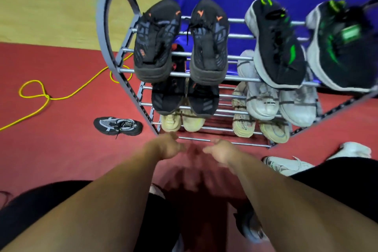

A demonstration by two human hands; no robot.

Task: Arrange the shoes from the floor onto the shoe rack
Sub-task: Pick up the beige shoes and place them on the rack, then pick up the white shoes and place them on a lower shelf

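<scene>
Shoes on floor: black-grey sneaker (118,126) at centre left, just beside the shoe rack (235,79); white sneaker (286,164) at lower right, near the rack's front corner. Rack tiers hold pairs. Left hand (167,146) and right hand (222,152) at centre, before the bottom tier: blurred, fingers loose, both empty. Yellow cord (61,98) lies at left on the red floor.

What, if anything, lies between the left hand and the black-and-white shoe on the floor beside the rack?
Nothing visible. Only bare red floor separates the left hand from the black-and-white shoe. The rack's side frame stands just right of the shoe, off that path.
</scene>
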